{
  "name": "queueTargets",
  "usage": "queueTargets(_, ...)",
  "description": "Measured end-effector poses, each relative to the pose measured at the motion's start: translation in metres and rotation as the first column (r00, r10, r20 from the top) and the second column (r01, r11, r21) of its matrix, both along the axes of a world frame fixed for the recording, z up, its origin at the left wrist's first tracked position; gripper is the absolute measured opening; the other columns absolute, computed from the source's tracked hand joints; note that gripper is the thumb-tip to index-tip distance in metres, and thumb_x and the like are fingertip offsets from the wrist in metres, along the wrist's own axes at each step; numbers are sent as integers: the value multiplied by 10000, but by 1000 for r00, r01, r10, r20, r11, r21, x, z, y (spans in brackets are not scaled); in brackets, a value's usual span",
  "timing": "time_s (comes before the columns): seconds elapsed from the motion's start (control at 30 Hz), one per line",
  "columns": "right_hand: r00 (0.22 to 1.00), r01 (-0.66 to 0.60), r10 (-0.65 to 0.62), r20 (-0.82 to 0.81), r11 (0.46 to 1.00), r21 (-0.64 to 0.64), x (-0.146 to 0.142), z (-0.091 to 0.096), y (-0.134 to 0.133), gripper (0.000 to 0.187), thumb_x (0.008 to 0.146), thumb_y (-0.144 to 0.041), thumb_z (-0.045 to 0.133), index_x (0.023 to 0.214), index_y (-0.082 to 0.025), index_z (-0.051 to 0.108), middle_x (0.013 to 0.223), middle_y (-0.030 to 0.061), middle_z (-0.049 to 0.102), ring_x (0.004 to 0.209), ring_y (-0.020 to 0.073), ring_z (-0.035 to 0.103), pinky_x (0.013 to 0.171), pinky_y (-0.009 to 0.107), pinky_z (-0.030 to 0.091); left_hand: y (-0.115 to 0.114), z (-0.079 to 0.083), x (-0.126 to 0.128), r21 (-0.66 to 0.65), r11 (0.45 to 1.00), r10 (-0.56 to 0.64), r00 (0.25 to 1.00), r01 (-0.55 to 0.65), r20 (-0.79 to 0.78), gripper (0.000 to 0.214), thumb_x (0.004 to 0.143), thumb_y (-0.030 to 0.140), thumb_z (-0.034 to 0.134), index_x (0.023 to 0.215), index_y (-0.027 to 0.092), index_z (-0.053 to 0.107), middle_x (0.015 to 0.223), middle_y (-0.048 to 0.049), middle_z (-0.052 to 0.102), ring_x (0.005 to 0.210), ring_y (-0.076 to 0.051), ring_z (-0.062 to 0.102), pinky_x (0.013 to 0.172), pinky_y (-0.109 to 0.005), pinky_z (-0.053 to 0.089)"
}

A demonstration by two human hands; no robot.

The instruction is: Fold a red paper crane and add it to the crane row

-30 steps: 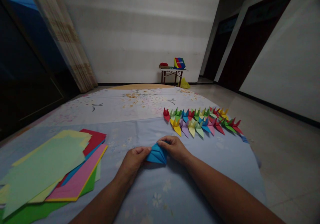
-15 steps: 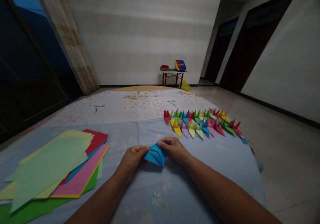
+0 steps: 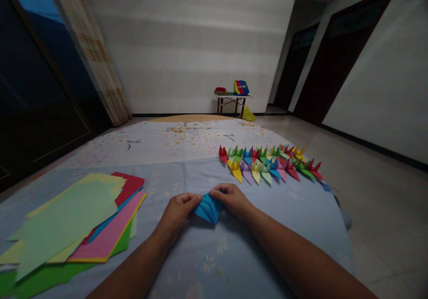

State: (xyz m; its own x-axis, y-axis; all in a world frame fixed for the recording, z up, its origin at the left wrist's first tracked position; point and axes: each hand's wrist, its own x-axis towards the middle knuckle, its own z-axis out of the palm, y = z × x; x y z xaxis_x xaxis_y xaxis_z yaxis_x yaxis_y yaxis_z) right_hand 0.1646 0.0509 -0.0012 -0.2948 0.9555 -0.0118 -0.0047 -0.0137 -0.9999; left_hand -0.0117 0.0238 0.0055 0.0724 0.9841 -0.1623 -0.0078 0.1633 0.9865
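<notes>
A small piece of folded blue paper [image 3: 208, 208] is held just above the tablecloth, one point directed down toward me. My left hand [image 3: 181, 210] pinches its left corner between thumb and fingers. On the upper right edge, my right hand [image 3: 233, 198] grips the paper the same way, thumb on top. Creases run across the face of the paper. Beyond my right hand stand several folded paper cranes [image 3: 257, 170] in rows of red, yellow, green, blue, pink and purple.
A pile of coloured paper sheets [image 3: 73, 214] lies at the left. The round table wears a flowered cloth [image 3: 187, 263]. Against the far wall stands a small table [image 3: 230, 97] with a multicoloured box [image 3: 241, 87], a yellow bag [image 3: 248, 114] beside it on the floor.
The blue paper has turned slightly in my fingers, its lower point shifting a little to the left. Both hands keep their hold and have barely moved.
</notes>
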Motion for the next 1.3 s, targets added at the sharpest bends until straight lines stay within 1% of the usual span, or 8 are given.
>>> queueTargets(0.27, 999, 30, -29, -34, 999, 37, -2, -2, 2, 342, 633, -457, 698, 710, -131, 625, 586, -34, 544, 514, 68, 436, 523, 203, 354, 0, 4, 5, 37, 998, 48, 999, -48, -9, 323, 618, 442, 695, 675, 124, 685, 584, -15, 630, 529, -125, 524, 511, -217, 407)
queueTargets(0.63, 998, -27, 30, -54, 999, 46, -4, 2, -3, 320, 657, -443, 693, 729, -134, 649, 627, -19, 574, 566, 83, 470, 571, 217, 379, -2, 8, 6, 60, 998, -11, 1000, 12, -10, 304, 635, 426, 698, 671, 124, 696, 616, -34, 674, 574, -151, 570, 602, -248, 446)
queueTargets(0.73, 995, -64, 67, -77, 997, 39, 0, 4, -2, 342, 689, -442, 672, 861, -147, 663, 695, -9, 596, 614, 87, 497, 607, 221, 394, -1, 7, 3, 40, 999, 5, 1000, -5, -1, 325, 661, 453, 670, 698, 131, 693, 635, -33, 679, 579, -145, 567, 592, -237, 435)
queueTargets(0.87, 966, -173, 179, -188, 984, 49, 5, 5, 0, 527, 636, -386, 736, 1103, -199, 578, 809, -4, 623, 677, 98, 547, 661, 243, 420, -1, 7, 2, -2, 1000, -8, 1000, 8, 27, 366, 680, 502, 630, 688, 139, 675, 617, -22, 664, 568, -145, 558, 566, -230, 420)
queueTargets(0.93, 958, -197, 203, -201, 979, 48, 5, 4, 1, 515, 604, -374, 758, 1057, -190, 595, 824, 6, 636, 694, 110, 565, 683, 261, 431, -2, 7, 2, -10, 1000, -26, 998, 27, 52, 377, 696, 514, 611, 685, 141, 662, 603, -13, 649, 560, -143, 550, 562, -231, 417)
queueTargets(1.03, 975, -143, 146, -166, 989, 31, 4, 1, 2, 412, 588, -396, 759, 905, -165, 634, 797, 13, 644, 675, 113, 569, 683, 271, 438, -3, 9, 3, 13, 1000, -10, 996, 9, 89, 391, 721, 524, 583, 755, 142, 660, 633, -10, 647, 575, -144, 553, 579, -239, 422)
queueTargets(1.17, 996, -40, 43, -82, 998, 41, 4, -1, 3, 392, 603, -460, 728, 831, -157, 631, 715, 2, 628, 625, 112, 550, 613, 250, 427, -3, 9, 6, 25, 1000, -1, 995, -2, 96, 462, 675, 496, 639, 968, 139, 622, 745, -29, 662, 636, -161, 587, 608, -260, 446)
queueTargets(1.3, 998, 16, -12, -57, 997, 76, 5, -3, 5, 367, 650, -485, 684, 764, -145, 601, 625, -21, 578, 555, 87, 494, 546, 216, 388, -2, 6, 7, 104, 993, 45, 999, -48, 28, 684, 592, 392, 730, 1178, 151, 472, 922, -66, 637, 793, -198, 620, 688, -298, 473)
